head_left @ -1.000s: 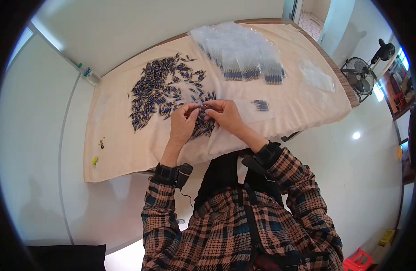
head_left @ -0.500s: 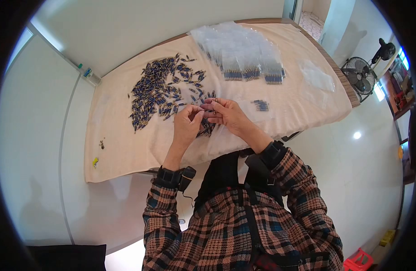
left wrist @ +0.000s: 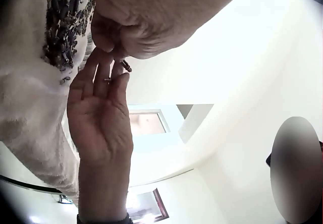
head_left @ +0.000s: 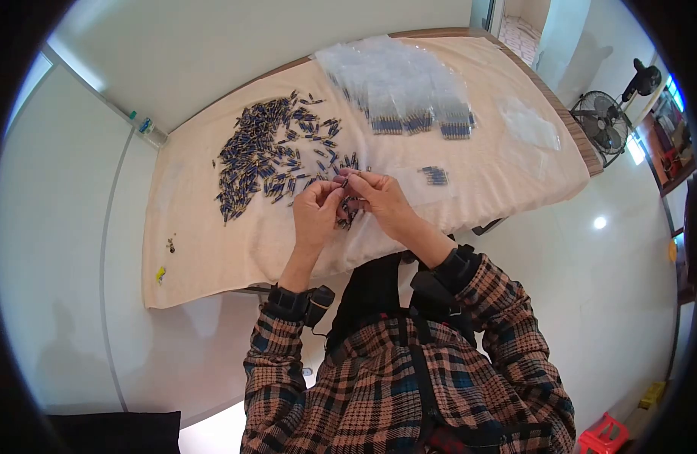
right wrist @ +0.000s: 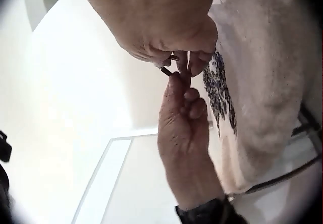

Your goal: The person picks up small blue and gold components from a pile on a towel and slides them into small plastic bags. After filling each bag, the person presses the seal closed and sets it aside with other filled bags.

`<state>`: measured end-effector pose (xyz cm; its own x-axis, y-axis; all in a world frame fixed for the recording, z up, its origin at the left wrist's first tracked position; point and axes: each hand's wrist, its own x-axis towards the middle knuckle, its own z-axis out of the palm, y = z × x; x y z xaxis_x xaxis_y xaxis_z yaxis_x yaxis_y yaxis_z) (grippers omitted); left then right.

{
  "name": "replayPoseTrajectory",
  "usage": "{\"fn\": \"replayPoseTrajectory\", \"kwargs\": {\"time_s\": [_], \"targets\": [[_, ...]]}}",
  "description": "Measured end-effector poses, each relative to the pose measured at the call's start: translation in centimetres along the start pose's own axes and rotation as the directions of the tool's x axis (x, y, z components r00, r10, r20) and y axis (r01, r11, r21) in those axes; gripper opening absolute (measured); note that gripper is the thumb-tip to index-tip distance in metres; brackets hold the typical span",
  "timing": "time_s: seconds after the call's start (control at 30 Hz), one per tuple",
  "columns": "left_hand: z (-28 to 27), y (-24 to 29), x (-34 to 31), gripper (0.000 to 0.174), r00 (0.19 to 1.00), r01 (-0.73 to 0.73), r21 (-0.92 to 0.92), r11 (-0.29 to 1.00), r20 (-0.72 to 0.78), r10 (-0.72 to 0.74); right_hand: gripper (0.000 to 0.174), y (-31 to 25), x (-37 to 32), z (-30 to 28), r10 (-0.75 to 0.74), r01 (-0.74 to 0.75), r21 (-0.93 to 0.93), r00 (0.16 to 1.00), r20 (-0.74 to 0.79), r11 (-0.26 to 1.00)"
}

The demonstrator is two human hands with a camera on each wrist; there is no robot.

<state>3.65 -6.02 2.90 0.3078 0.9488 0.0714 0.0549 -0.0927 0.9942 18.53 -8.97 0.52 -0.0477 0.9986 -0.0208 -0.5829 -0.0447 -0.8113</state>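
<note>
left hand [head_left: 316,210] and right hand [head_left: 384,198] both pinch blue pieces [head_left: 344,181]. filled bags [head_left: 409,113] line the table's [head_left: 438,33] far edge, but a big loose pile [head_left: 256,155] isn't bagged yet.

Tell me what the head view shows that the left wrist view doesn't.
Head only: the full spread of loose blue pieces, the filled bags at the far edge, the fan. Left wrist only: the small dark piece pinched between the left hand and right hand, seen from beneath. Both: the hands meeting above the cloth.
</note>
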Motion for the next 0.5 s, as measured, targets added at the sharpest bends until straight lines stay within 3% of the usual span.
{"fn": "replayPoseTrajectory", "kwargs": {"time_s": [0.07,0.1,0.2,0.3,0.37,0.47,0.5], "targets": [[-0.4,0.2,0.2,0.007,1.000,-0.015,0.032,0.999,-0.005,0.016,0.033,-0.2,0.2,-0.3,-0.113,0.101,-0.199,0.992,-0.053,0.975],[-0.6,0.3,0.3,0.006,0.999,-0.031,0.063,0.997,-0.011,0.032,0.033,-0.3,0.3,-0.4,-0.113,0.101,-0.199,0.992,-0.053,0.975],[-0.6,0.6,0.2,0.005,0.996,-0.083,0.156,0.984,-0.005,0.085,0.032,-0.5,0.5,-0.5,-0.404,0.337,-0.569,0.915,0.009,0.750],[-0.3,1.0,0.1,0.006,0.988,-0.155,0.275,0.949,0.028,0.153,0.029,-1.2,-0.3,-0.1,-0.324,0.312,-0.659,0.940,0.110,0.684],[-0.5,0.6,0.2,0.006,0.991,-0.131,0.158,0.979,0.057,0.123,0.028,-1.7,-0.5,0.3,-0.275,0.306,-0.699,0.948,0.161,0.647],[-0.7,0.9,0.2,0.007,0.988,-0.116,0.088,0.989,0.109,0.107,0.032,-2.4,-1.0,0.2,-0.057,0.126,-0.453,0.985,0.162,0.883],[-0.9,1.0,0.1,0.007,0.984,-0.115,0.078,0.990,0.149,0.102,0.032,-2.6,-1.2,0.1,-0.056,0.124,-0.452,0.986,0.160,0.883]]}}
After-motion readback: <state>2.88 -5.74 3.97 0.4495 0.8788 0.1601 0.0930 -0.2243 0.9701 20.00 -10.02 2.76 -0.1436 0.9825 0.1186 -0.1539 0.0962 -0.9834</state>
